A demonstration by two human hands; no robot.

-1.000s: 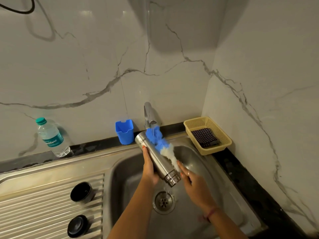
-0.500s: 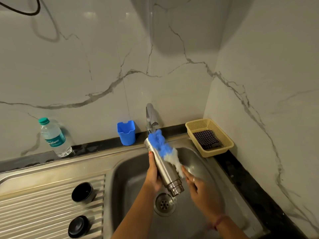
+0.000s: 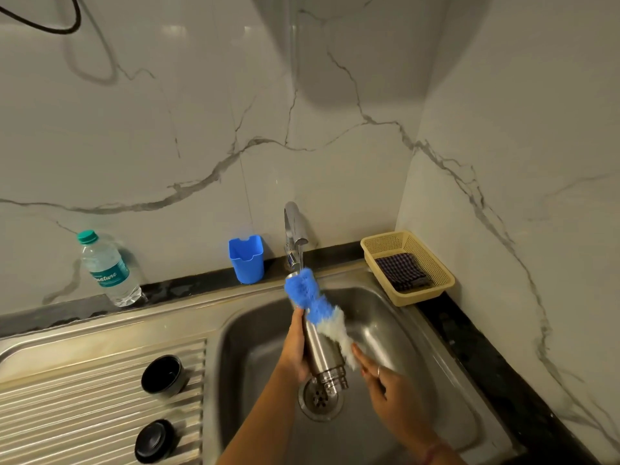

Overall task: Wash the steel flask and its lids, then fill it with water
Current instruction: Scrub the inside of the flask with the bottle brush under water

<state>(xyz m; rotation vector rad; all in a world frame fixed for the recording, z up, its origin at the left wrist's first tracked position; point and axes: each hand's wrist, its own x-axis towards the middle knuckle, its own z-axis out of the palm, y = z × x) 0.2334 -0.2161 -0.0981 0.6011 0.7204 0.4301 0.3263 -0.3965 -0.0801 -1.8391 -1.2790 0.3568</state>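
Standing by the sink [image 3: 436, 347], I see a person's left hand [image 3: 295, 350] wrapped around the steel flask [image 3: 322, 350], holding it tilted over the basin with its threaded mouth pointing down toward the drain [image 3: 320, 399]. The right hand [image 3: 385, 387] grips the handle of a blue and white bottle brush [image 3: 315, 307], whose bristles lie against the flask's outside near its base. Water runs from the tap [image 3: 294, 226] right onto the blue bristles. Both black lids sit on the ribbed drainboard [image 3: 84, 414]: the cup lid [image 3: 162, 375] open side up, the inner lid [image 3: 155, 441] nearer me. A plastic water bottle [image 3: 107, 270], blue holder [image 3: 246, 258] and yellow basket [image 3: 432, 273] with a checked cloth [image 3: 402, 271] line the counter.
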